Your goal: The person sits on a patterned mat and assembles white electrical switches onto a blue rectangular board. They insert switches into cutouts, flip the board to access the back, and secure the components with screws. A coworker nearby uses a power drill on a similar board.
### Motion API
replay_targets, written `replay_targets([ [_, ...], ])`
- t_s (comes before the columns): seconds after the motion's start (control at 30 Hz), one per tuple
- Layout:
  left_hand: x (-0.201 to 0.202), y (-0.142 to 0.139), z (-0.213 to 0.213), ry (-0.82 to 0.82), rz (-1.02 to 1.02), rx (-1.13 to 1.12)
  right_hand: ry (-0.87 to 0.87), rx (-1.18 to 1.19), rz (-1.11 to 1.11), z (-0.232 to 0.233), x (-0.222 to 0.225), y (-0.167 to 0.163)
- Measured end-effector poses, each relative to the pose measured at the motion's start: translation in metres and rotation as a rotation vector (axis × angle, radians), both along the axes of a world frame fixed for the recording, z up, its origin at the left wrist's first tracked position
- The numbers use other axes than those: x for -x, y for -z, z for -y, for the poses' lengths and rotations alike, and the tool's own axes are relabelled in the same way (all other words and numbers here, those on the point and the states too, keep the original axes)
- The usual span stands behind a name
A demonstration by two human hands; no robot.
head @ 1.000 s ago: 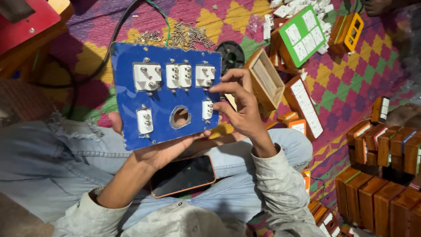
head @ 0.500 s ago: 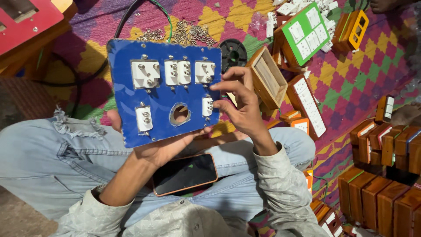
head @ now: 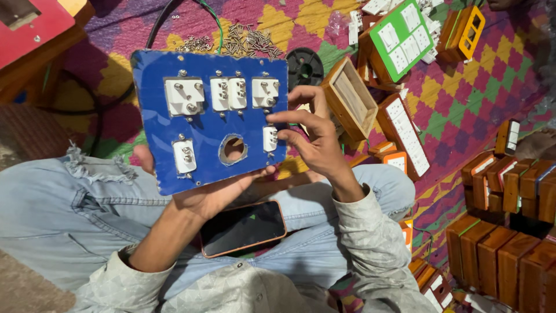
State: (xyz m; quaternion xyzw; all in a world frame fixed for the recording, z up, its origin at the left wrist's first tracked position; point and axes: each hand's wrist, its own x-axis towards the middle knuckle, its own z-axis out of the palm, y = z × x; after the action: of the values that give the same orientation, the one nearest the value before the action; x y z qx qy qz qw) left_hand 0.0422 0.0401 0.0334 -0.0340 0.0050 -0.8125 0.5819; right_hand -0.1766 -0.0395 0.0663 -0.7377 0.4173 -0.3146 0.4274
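A blue switchboard panel (head: 202,124) with several white sockets and switches and a round hole is held up over my lap. My left hand (head: 214,194) supports it from underneath, palm against its lower edge. My right hand (head: 315,139) reaches in from the right, and its fingertips pinch a small white switch (head: 270,139) at the panel's right side. A phone with an orange case (head: 243,228) lies on my jeans below the panel.
Loose screws (head: 243,40) lie on the patterned mat behind the panel. An open wooden box (head: 350,98), a green panel (head: 402,35), a black round part (head: 305,65) and a yellow box (head: 460,29) sit to the right. Stacked wooden boxes (head: 509,232) fill the right edge.
The panel has tilted a little and sits nearer the camera. My right fingers have shifted onto the small switch at its right side.
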Motion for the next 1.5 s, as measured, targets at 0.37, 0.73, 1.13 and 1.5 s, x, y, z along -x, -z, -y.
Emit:
replay_targets([
  [0.37, 0.001, 0.005, -0.001, 0.009, 0.094, -0.074, -0.032, 0.03, -0.01, 0.0, 0.001, 0.007],
  [0.73, 0.001, 0.035, 0.004, -0.078, 0.632, -0.057, -0.118, -0.29, 0.358, -0.004, -0.008, -0.014],
  [1.13, 0.008, -0.003, 0.012, -0.848, 1.832, 0.193, 0.278, -0.648, 0.701, -0.013, 0.003, 0.008],
  [1.5, -0.016, 0.037, 0.025, -0.372, 1.267, -0.201, 0.099, -0.51, 0.517, -0.015, 0.004, 0.032],
])
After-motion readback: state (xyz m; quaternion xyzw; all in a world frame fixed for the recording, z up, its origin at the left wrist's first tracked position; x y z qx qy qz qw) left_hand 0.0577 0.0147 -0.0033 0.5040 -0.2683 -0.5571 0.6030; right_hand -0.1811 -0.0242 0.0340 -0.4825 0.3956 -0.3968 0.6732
